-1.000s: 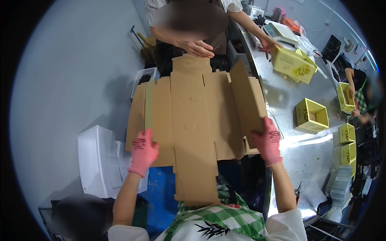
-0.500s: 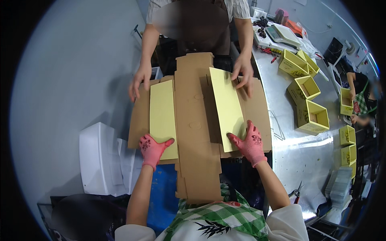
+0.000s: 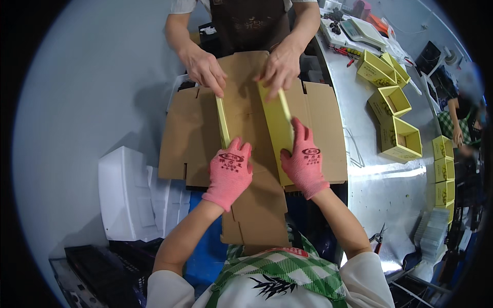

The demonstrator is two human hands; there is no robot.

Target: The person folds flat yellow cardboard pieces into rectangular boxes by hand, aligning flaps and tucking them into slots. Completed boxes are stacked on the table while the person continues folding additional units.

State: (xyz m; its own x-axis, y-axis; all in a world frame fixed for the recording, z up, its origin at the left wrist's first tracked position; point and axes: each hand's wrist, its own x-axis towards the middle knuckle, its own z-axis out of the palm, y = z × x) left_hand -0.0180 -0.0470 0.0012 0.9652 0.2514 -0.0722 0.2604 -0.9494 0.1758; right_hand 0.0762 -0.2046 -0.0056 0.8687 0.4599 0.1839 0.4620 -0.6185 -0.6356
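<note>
Brown cardboard sheet (image 3: 246, 154) lies flat across the work area | left hand (image 3: 229, 172), pink-gloved, presses the left yellow flap (image 3: 223, 122) upright | right hand (image 3: 304, 161) steadies the right yellow flap (image 3: 277, 126) | co-worker's hands (image 3: 205, 66) pinch the far ends, likely for an even fold.

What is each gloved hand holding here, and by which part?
Left hand grips the near end of the left yellow flap of the flat brown cardboard box; right hand, the right flap's.
</note>
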